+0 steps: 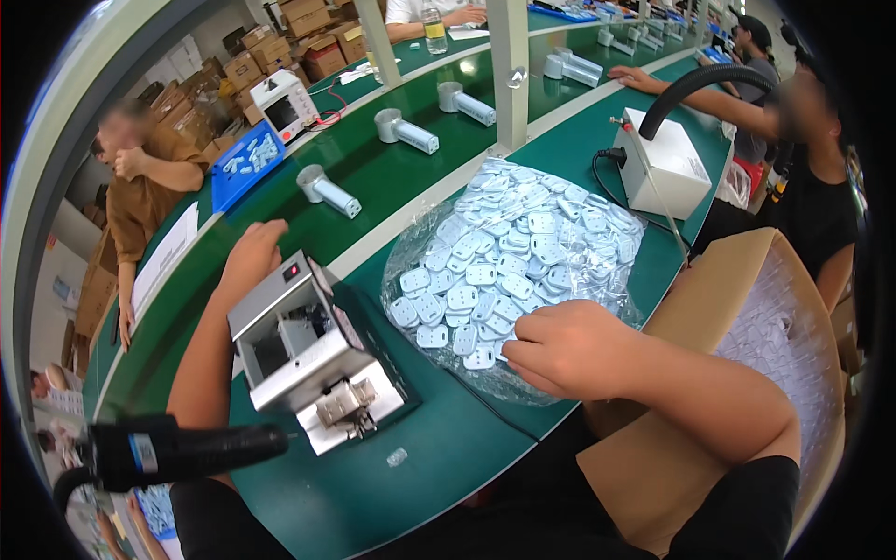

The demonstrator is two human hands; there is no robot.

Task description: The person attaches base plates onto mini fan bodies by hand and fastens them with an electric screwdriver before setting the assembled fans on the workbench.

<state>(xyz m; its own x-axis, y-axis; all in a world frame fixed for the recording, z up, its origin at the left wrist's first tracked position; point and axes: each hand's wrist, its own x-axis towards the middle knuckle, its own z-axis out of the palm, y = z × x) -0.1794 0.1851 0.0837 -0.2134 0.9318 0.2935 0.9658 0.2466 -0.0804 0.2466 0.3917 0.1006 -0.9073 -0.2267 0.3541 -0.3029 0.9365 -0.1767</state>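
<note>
A worker's right hand (pixel 579 350), its fingers drawn in narrow, reaches to the near side of a heap of pale-blue, rounded plastic pieces (pixel 513 266) on a green worktop (pixel 467 476); whether it grips one cannot be told. The heap lies on a crumpled clear plastic bag (pixel 411 252), between the worktop's near and far edges. The worker's left hand (pixel 257 252), fingers loosely bent, is partly hidden behind a boxy silver metal machine (pixel 317 359) with a small red display, toward the worktop's left end; its grip, too, cannot be told. A small clear scrap (pixel 398 456) lies between the machine and the near edge. At right, an open brown cardboard box (pixel 714 280) stands against the near edge, while a white metal box-shaped unit (pixel 663 168) with a ribbed black hose (pixel 691 84) sits toward the worktop's far right corner. Beyond the far edge, pale-blue handled devices with round grey heads (pixel 406 131) line a green conveyor belt (pixel 373 182), with a shallow blue tray (pixel 247 168) of parts across it.
</note>
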